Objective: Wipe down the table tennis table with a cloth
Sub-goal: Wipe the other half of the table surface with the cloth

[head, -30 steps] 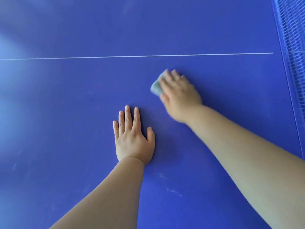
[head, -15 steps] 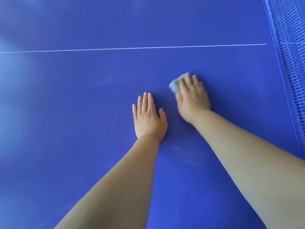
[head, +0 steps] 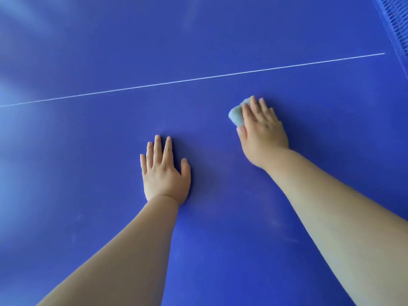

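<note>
**A:** The table (head: pixel 92 45) was a plain blue top, crossed by a white line (head: pixel 198 79), with the net (head: pixel 398 21) just in the upper right corner. Which step was in hand?

**B:** The wiping itself, I'd judge, with a good deal left to do. The cloth (head: pixel 235 115) lay on the table, on the near side of the line, under the right hand (head: pixel 262 133).

**A:** Gripped?

**B:** Hardly. The fingers (head: pixel 253 106) lay nearly straight and close together over it, pressing it down, with the thumb along its near edge. Only the cloth's left part peeked out.

**A:** And the left hand (head: pixel 164 175)?

**B:** Palm down on the bare table, fingers (head: pixel 157 146) straight and slightly spread, holding nothing, and well apart from the cloth. It looked like a prop for leaning.

**A:** The next move?

**B:** Probably a steady sweep with even pressure, so the cloth didn't slip from under the palm. Faint scuffs (head: pixel 291 240) showed nearer the body, and those seemed to want a pass too.
</note>
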Demonstrator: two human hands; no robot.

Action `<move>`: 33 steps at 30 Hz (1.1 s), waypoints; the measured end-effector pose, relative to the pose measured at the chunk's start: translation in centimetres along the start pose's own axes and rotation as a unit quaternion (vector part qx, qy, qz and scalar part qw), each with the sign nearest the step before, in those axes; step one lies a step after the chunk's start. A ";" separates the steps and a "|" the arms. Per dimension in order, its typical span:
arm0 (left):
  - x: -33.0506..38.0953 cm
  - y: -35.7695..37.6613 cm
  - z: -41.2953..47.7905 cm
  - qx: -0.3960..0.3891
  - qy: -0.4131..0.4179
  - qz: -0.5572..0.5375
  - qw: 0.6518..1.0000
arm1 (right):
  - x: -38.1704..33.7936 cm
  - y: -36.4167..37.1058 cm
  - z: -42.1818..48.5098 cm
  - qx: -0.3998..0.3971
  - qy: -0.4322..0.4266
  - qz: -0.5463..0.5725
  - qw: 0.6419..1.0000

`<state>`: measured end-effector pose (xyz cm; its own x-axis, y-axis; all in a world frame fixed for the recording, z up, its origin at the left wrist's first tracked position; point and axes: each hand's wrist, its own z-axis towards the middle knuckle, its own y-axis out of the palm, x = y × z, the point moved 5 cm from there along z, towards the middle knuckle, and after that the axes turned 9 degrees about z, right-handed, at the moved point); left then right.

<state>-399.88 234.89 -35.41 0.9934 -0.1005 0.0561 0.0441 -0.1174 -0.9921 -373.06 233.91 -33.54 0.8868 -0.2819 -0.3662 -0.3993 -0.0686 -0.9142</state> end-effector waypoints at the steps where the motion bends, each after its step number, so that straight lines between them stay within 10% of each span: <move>1: 0.0 -0.1 0.0 -0.003 0.002 -0.002 1.000 | -2.0 1.3 -2.2 -0.024 -0.065 -0.012 0.998; 6: 0.2 -0.1 0.1 -0.007 0.002 -0.007 1.000 | -4.4 3.8 -8.7 -0.111 -0.237 -0.019 0.965; 13: 0.3 -0.3 0.1 -0.007 0.001 0.004 1.000 | 2.8 -3.5 8.2 0.032 0.120 0.014 0.992; 21: 0.2 -0.1 0.4 0.001 -0.001 0.009 1.000 | -7.2 4.1 -2.9 -0.101 -0.302 -0.020 0.948; 29: 0.2 -0.2 0.2 0.000 -0.006 0.008 1.000 | 0.6 -3.6 12.3 0.038 0.083 0.002 0.996; 33: 0.1 -0.1 0.3 -0.012 -0.008 0.014 1.000 | -7.6 0.7 9.8 -0.026 -0.137 0.004 0.990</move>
<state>-399.76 235.20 -35.30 0.9957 -0.0886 0.0265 0.0140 -0.1390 -0.9902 -377.82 245.36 -33.04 0.9102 -0.0124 -0.4139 -0.4123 -0.1195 -0.9032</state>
